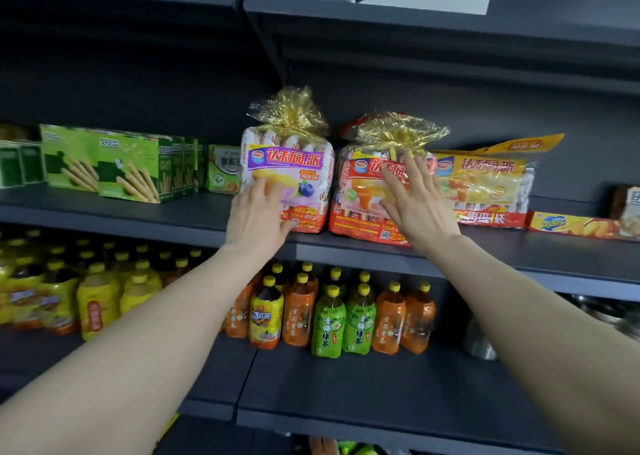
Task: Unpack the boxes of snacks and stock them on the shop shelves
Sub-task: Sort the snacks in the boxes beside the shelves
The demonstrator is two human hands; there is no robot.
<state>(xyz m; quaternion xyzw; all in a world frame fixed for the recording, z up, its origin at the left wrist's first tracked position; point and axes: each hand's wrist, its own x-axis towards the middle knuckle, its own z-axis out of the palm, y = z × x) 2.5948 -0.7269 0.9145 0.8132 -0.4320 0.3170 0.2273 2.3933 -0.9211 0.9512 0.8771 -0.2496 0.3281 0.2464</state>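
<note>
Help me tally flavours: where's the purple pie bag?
Head view, centre-left: the purple pie bag stands on the middle shelf, between the green biscuit boxes and the red pie bag, left hand flat on its front.

1. Middle shelf (194,212), front strip L of purple pack (304,163): bare, open approach; green boxes (131,167) block the rear.
2. Purple pack & red pack (360,191): slim gap only.
3. Above both packs, under upper shelf (415,28): open.

达利园·派 stands on the purple bag (298,163) under the left hand (258,217), on the red bag (360,191) partly behind the right hand (414,205), and on the yellow bag (485,180) just right of it. Below the hands, green bottles (327,326) read 青梅绿茶 and a yellow-labelled bottle (265,316) reads 冰红茶.
</note>
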